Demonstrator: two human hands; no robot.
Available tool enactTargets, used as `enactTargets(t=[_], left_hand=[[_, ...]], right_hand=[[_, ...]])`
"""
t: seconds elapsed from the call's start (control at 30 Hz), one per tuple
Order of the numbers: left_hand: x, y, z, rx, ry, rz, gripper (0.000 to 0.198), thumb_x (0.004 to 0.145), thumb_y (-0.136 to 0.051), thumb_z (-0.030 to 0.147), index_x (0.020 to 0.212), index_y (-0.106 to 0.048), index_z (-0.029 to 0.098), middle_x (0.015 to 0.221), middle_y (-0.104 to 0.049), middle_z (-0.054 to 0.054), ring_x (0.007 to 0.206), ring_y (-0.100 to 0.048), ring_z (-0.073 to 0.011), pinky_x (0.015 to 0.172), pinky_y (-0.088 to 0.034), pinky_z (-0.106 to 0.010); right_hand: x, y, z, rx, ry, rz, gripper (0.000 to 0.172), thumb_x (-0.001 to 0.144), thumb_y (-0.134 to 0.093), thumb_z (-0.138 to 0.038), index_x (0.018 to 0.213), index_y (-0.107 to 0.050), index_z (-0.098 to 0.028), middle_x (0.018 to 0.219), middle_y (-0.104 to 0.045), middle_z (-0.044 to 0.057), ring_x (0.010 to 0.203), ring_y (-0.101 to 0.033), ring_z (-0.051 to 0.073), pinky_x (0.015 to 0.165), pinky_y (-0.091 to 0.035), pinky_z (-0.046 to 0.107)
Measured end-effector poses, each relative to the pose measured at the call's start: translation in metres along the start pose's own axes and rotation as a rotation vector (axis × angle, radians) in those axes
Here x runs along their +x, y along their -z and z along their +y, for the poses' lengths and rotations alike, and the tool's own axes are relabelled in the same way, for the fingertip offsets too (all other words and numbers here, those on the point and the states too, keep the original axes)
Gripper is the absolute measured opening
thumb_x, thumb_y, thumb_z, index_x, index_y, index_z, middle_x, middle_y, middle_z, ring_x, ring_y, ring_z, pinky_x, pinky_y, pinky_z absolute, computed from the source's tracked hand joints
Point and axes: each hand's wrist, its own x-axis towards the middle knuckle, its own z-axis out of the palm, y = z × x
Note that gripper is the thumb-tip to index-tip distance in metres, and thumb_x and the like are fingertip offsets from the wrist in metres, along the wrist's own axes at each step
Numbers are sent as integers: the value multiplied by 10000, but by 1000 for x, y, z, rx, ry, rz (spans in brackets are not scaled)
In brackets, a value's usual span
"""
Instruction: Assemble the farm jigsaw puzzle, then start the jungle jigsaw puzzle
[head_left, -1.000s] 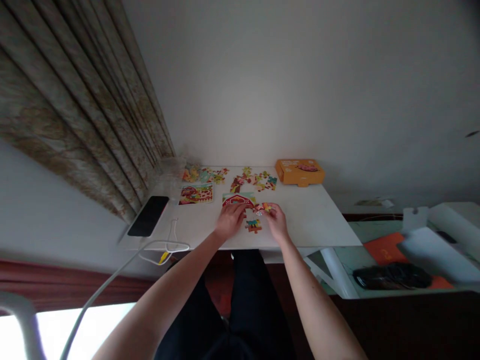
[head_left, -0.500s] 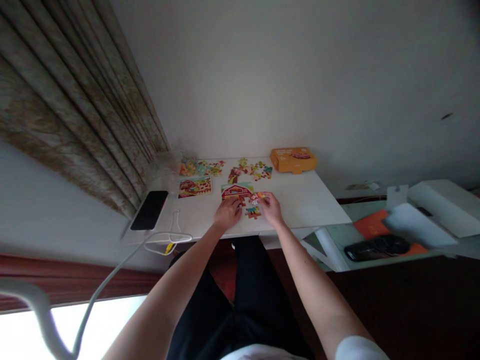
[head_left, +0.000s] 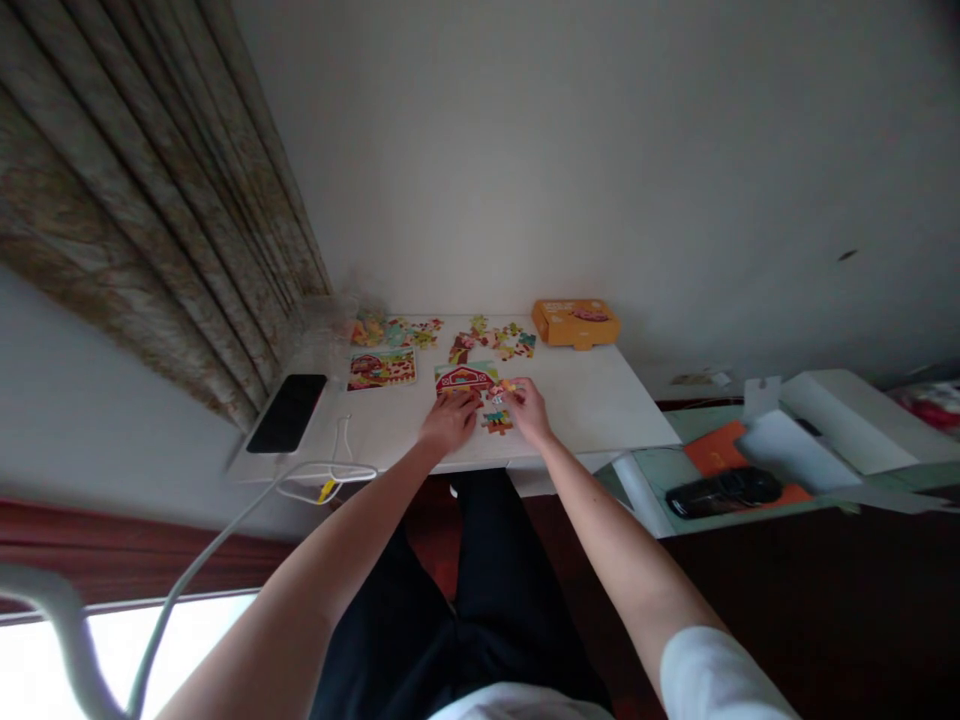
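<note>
My left hand [head_left: 450, 420] lies on the lower left part of a partly joined jigsaw puzzle [head_left: 466, 378] that shows a red barn, its fingers stretched out over the pieces. At the puzzle's right side, my right hand [head_left: 529, 410] pinches a small colourful puzzle piece [head_left: 498, 393] between thumb and fingers. Whether that piece touches the joined part I cannot tell. Just below it are puzzle pieces with blue and orange parts [head_left: 496, 422] on the table. A picture card [head_left: 381, 369] with a barn scene lies to the left.
Loose puzzle pieces [head_left: 510, 342] are spread at the back of the white table [head_left: 592, 400], with another group [head_left: 416, 332] farther left. An orange box [head_left: 576, 323] stands at the back right. A black phone [head_left: 288, 413] and a white cable [head_left: 330, 467] lie at the left.
My right hand has moved slightly left toward the barn puzzle with its piece. My left hand stays on the puzzle. The whole view has shifted a little.
</note>
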Motion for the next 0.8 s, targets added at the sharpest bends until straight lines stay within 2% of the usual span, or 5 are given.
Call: enactTargets(t=[0.13,0.37,0.6,0.8], left_hand=[[1,-2,1,1,26,-28,408,985,-467,235,1355,-637,228,1471,-595,-105,1380,-528,-273,1200,-349,-550],[0,-1,2,1,40,-33,439,987,-461,253,1409,-575,213,1472,-591,-116,1381,-524,-281,1195,-348,-541],[1,1,5,25,32,-37,463,983,-478,269,1440,-539,227,1461,-587,-115,1353,-530,-298,1172,-360,-545],[1,4,7,49,37,-52,446,999,-470,331,1427,-565,245,1436,-586,-121,1318,-534,-320,1155,-364,-547]], right_hand=[[4,-1,2,-117,18,13,302,831,-649,-489,998,-585,-245,849,-753,41,775,-710,221,726,-532,322],[1,-2,4,-353,27,24,301,845,-676,-479,1021,-688,-235,813,-733,32,697,-647,204,716,-509,317],[1,-5,3,-503,77,22,224,872,-650,-338,1036,-726,-206,961,-712,84,825,-652,222,831,-514,346],[-1,-4,1,-542,110,4,177,895,-636,-309,999,-744,-215,993,-674,91,874,-649,226,869,-515,350]])
